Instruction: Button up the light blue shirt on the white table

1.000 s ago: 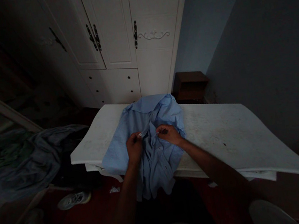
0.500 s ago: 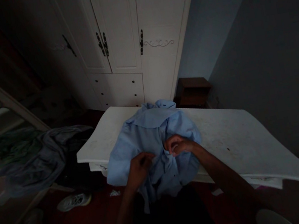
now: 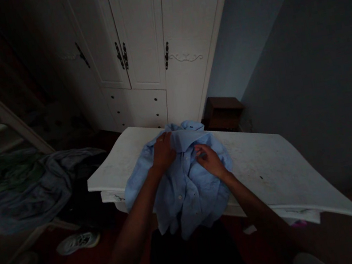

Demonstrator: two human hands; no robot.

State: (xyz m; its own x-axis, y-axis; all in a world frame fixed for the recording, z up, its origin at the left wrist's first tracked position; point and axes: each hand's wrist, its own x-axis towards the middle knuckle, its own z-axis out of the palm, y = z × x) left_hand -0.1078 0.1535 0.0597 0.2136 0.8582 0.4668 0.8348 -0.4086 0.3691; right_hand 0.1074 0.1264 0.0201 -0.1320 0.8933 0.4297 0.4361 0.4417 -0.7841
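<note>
I see work shift up the shirt (image 3: 184,180): left hand (image 3: 162,153) now near its far edge, grip I cannot tell; right hand (image 3: 208,159) nearby, fingers parted.

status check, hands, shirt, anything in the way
Left hand on the blue shirt near its collar, right hand at its front; grips unclear. Shirt overhangs near edge of white table. Left forearm covers part of shirt.

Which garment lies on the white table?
The blue shirt, beneath the left hand and right hand; the green cloth and grey cloth lie left of the table.
</note>
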